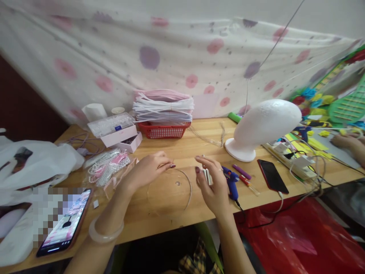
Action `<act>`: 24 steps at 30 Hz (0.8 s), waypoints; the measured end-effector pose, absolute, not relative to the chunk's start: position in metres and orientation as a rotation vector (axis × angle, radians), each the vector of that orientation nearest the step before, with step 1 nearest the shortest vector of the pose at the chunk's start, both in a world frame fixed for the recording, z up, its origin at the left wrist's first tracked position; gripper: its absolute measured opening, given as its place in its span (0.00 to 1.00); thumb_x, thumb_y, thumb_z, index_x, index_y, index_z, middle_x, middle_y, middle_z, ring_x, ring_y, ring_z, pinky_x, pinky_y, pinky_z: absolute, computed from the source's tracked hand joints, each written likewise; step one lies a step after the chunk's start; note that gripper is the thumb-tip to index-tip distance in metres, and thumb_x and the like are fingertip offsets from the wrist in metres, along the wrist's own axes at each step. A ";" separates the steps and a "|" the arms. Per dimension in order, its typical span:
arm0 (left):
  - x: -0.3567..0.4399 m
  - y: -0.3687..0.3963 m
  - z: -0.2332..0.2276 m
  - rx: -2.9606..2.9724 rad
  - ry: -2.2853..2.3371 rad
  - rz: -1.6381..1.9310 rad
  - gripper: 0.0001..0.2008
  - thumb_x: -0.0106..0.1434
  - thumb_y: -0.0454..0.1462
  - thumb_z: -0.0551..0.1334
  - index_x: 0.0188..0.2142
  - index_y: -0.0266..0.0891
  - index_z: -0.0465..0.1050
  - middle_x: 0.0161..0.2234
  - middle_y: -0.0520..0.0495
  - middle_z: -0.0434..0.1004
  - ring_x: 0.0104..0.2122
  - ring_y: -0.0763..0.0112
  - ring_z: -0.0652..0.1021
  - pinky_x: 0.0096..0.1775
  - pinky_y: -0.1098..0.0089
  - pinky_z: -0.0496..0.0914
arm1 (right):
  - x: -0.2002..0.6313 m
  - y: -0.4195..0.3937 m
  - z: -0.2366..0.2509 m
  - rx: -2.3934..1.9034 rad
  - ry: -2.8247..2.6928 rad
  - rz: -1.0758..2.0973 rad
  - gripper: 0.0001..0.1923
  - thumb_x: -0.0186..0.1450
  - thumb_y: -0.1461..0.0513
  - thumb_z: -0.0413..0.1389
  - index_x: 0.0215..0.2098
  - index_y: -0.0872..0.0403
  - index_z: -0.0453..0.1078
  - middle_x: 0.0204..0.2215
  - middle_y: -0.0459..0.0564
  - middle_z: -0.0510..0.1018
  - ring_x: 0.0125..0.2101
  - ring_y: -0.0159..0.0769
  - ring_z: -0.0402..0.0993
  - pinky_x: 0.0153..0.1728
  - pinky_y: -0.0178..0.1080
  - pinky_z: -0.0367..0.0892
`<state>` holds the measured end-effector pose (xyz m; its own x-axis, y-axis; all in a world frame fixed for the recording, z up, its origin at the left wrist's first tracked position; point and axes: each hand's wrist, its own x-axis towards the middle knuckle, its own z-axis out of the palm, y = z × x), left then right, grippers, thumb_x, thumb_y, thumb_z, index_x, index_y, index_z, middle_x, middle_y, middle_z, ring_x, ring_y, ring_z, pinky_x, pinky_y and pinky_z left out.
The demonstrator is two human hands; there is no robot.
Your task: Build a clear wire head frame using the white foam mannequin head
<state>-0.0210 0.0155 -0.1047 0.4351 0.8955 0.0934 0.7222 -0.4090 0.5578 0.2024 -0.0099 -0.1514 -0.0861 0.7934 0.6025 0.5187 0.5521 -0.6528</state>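
Note:
My left hand (154, 167) is over the middle of the table with thumb and fingers pinched together. A thin wire hoop (190, 187) runs from those fingertips in a curve toward me; its right side looks thicker and silvery, and its left side is faint. To the right, my right hand (212, 184) is raised with thumb and fingers apart, holding nothing that I can see. Behind its fingers a shiny silver object (207, 176) shows in part; its kind is hidden. A small pale ring-shaped piece (177, 183) lies inside the hoop.
Beside my right hand lie a blue glue gun (232, 184) and a dark phone (273, 177). Behind stand a white foam head (262, 125) and a red basket (164, 131) of fuzzy stems. Bagged beads (110, 167) and a lit phone (67, 222) lie left. Another person's hand (349, 142) works far right.

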 end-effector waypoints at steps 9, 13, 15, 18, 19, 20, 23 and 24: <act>-0.020 0.041 -0.068 2.316 1.185 0.649 0.14 0.70 0.38 0.50 0.33 0.38 0.71 0.33 0.48 0.77 0.35 0.67 0.76 0.40 0.67 0.68 | 0.150 0.042 -0.121 -0.877 -1.794 0.852 0.13 0.73 0.53 0.47 0.41 0.52 0.67 0.28 0.45 0.75 0.29 0.33 0.71 0.33 0.38 0.65; -0.014 0.051 -0.050 2.255 1.141 0.742 0.13 0.70 0.36 0.48 0.44 0.36 0.70 0.37 0.46 0.76 0.39 0.66 0.76 0.44 0.65 0.69 | 0.145 0.052 -0.115 -0.764 -1.635 0.954 0.13 0.73 0.52 0.45 0.46 0.51 0.63 0.25 0.41 0.67 0.23 0.29 0.63 0.26 0.35 0.59; -0.013 0.054 -0.042 2.221 1.080 0.728 0.15 0.69 0.35 0.47 0.49 0.36 0.69 0.37 0.46 0.77 0.39 0.66 0.77 0.45 0.65 0.69 | 0.149 0.054 -0.112 -0.706 -1.648 0.986 0.13 0.74 0.54 0.43 0.51 0.50 0.61 0.26 0.42 0.69 0.23 0.30 0.66 0.27 0.36 0.62; -0.019 0.058 -0.031 2.228 1.141 0.678 0.18 0.67 0.35 0.50 0.53 0.37 0.68 0.41 0.45 0.78 0.40 0.66 0.77 0.44 0.65 0.69 | 0.162 0.056 -0.109 -0.785 -1.723 0.951 0.18 0.73 0.57 0.44 0.59 0.51 0.55 0.26 0.43 0.75 0.29 0.35 0.74 0.39 0.43 0.69; -0.023 0.058 -0.028 2.232 1.192 0.661 0.18 0.66 0.34 0.51 0.53 0.37 0.69 0.42 0.45 0.78 0.39 0.66 0.77 0.44 0.65 0.69 | 0.167 0.056 -0.109 -0.824 -1.718 0.919 0.19 0.73 0.57 0.45 0.60 0.51 0.55 0.25 0.44 0.76 0.31 0.37 0.75 0.41 0.45 0.69; -0.027 0.059 -0.026 2.233 1.242 0.636 0.17 0.65 0.34 0.52 0.51 0.37 0.70 0.41 0.45 0.78 0.39 0.66 0.77 0.43 0.66 0.69 | 0.172 0.056 -0.110 -0.848 -1.693 0.895 0.19 0.72 0.57 0.45 0.60 0.52 0.55 0.25 0.44 0.77 0.31 0.37 0.76 0.42 0.46 0.69; -0.035 0.060 -0.025 2.260 1.366 0.550 0.16 0.65 0.35 0.50 0.45 0.36 0.74 0.31 0.49 0.76 0.33 0.67 0.76 0.39 0.68 0.69 | 0.180 0.057 -0.111 -0.862 -1.579 0.877 0.18 0.71 0.54 0.47 0.56 0.51 0.59 0.30 0.48 0.79 0.34 0.38 0.76 0.40 0.45 0.71; -0.035 0.060 -0.027 2.284 1.390 0.523 0.16 0.66 0.35 0.49 0.42 0.35 0.75 0.28 0.49 0.75 0.31 0.67 0.76 0.37 0.68 0.68 | 0.179 0.057 -0.111 -0.874 -1.562 0.881 0.18 0.71 0.52 0.48 0.55 0.51 0.60 0.33 0.50 0.79 0.36 0.38 0.76 0.40 0.45 0.71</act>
